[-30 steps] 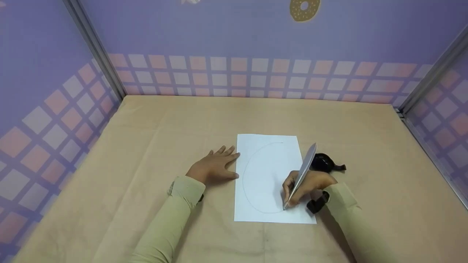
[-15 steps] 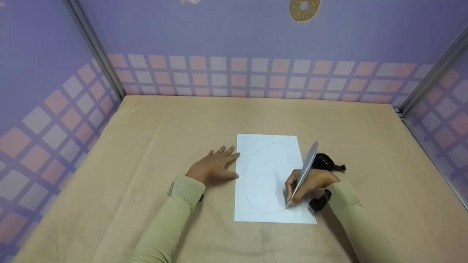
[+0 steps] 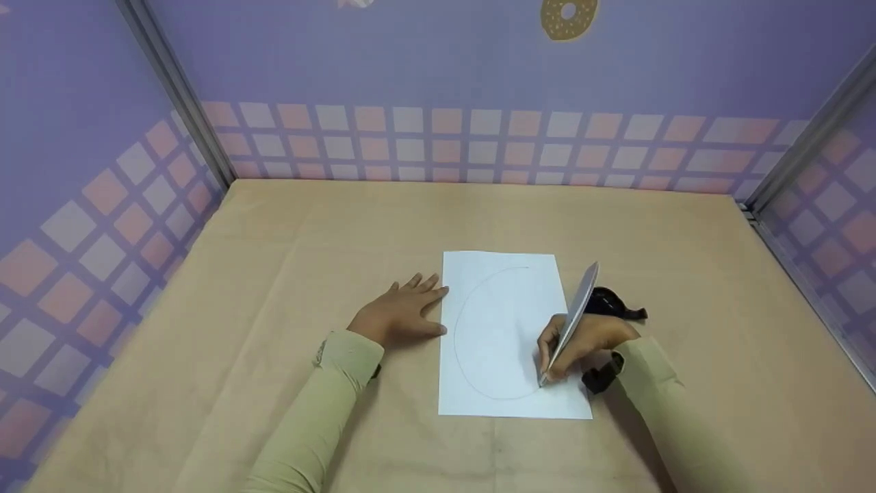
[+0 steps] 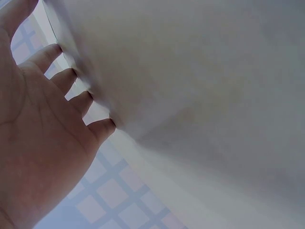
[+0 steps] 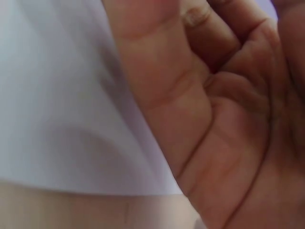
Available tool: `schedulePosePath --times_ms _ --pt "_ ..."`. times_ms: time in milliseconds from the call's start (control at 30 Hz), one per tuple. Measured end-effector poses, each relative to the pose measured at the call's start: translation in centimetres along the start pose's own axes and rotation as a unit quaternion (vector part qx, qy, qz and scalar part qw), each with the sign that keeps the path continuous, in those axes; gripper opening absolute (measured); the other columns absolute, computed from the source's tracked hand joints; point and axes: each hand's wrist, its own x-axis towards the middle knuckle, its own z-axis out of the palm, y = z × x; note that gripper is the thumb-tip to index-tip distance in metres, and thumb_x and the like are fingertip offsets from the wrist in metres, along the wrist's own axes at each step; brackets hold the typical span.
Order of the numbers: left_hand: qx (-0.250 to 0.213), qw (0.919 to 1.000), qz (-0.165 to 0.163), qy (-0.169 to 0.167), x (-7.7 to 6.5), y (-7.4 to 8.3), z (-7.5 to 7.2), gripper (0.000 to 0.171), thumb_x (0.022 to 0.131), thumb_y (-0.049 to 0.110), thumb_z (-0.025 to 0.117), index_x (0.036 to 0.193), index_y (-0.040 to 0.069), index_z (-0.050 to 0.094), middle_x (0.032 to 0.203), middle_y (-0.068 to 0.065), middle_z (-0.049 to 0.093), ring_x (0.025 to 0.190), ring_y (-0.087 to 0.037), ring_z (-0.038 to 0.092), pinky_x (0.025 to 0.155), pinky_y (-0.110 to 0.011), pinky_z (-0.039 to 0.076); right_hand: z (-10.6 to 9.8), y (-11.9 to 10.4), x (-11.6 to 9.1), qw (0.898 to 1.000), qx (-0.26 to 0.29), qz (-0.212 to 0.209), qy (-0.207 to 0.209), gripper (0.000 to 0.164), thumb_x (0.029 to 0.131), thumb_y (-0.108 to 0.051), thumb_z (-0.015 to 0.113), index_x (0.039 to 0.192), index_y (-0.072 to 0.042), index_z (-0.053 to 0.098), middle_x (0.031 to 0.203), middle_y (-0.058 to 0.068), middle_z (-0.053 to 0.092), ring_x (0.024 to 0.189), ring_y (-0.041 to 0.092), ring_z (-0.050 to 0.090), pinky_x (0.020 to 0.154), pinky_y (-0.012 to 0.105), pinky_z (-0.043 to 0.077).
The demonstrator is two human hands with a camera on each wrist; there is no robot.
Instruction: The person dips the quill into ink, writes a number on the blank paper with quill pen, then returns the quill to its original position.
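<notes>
Right-hand grip [image 3: 588, 337] pinches a silver pen [image 3: 576, 305] right of centre in the head view, with thumb and fingers close to the nib — a low hold that probably gives fine control of the tip. Close up, the right wrist view shows the palm and some curled fingers beside the white paper, but not the pen itself.

The pen is broad and flat towards its far end and tapers to the nib. Its long axis slants steeply: the far end points to the upper right of the frame, the nib to the lower left. That nib rests on the lower right part of the sheet of paper [image 3: 503, 322], at the lower end of a thin curved line [image 3: 457, 335] which bulges left and leaves its gap to the right. The sheet's own long axis runs roughly up and down the frame.

Left-hand grip [image 3: 397, 316] is spread on the tabletop [image 3: 328, 233], holding nothing; its thumb and index finger meet the sheet's left edge — likely to steady the paper against the pen's drag.

A rounded black object [image 3: 609, 306] with a short stem lies on the tabletop just beyond the right hand, partly hidden, perhaps set aside there to leave the sheet uncovered.
</notes>
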Motion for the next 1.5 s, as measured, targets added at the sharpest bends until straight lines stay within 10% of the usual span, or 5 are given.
schedulePosePath --times_ms 733,1500 --pt "0.000 1.0000 -0.005 -0.005 0.0 0.0 -0.1 0.079 0.089 0.056 0.056 0.154 0.030 0.021 0.163 0.006 0.005 0.151 -0.022 0.000 0.122 -0.050 0.002 -1.0 -0.1 -0.7 0.998 -0.043 0.018 0.031 0.012 0.071 0.000 0.076 0.082 -0.002 0.074 0.082 0.014 0.074 0.063 0.001 0.056 0.055 0.014 0.045" --pt "0.002 1.0000 -0.006 -0.003 0.2 -0.1 0.0 0.078 0.088 0.055 0.056 0.154 0.030 0.022 0.163 0.005 0.006 0.151 -0.022 0.000 0.122 -0.050 0.002 -2.1 -0.2 -1.1 0.997 -0.046 0.037 0.058 0.012 0.072 0.000 0.077 0.083 -0.002 0.074 0.078 -0.002 0.072 0.061 0.002 0.052 0.054 0.015 0.043"
